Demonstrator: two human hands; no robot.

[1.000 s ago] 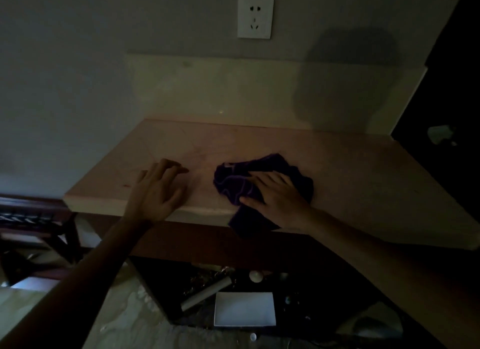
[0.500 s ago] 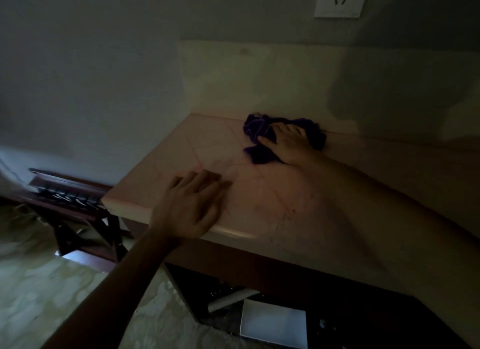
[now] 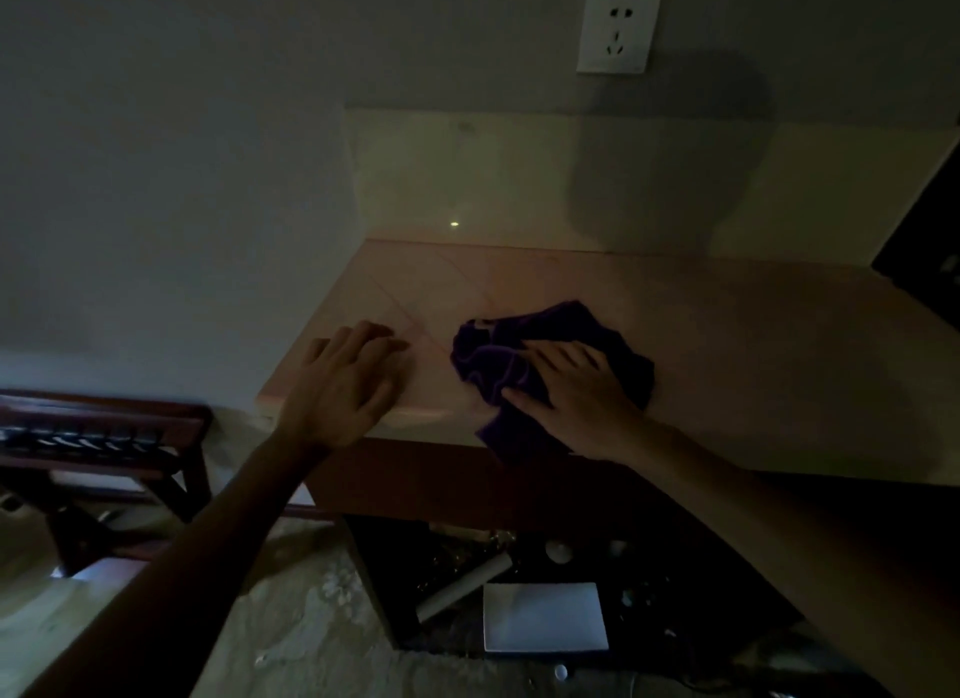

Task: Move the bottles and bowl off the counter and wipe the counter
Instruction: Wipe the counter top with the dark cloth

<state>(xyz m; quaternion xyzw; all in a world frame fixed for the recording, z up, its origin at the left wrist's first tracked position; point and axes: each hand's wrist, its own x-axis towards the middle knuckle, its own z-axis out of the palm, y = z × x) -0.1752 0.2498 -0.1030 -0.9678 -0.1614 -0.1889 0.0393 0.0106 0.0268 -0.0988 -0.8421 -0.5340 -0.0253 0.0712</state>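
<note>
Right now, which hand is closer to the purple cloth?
Right. The right hand lies flat on the purple cloth, pressing it to the counter. The left hand rests on the counter's front edge, apart from the cloth.

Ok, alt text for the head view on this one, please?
In dim light, a person's right hand presses a crumpled purple cloth flat on a pale counter near its front edge, where part of the cloth hangs over. The left hand rests open on the counter's left corner; a white wall socket sits above.

Purple cloth (image 3: 550, 364), pinkish-beige counter (image 3: 727, 333), white socket plate (image 3: 618, 31), grey wall (image 3: 182, 151)
</note>
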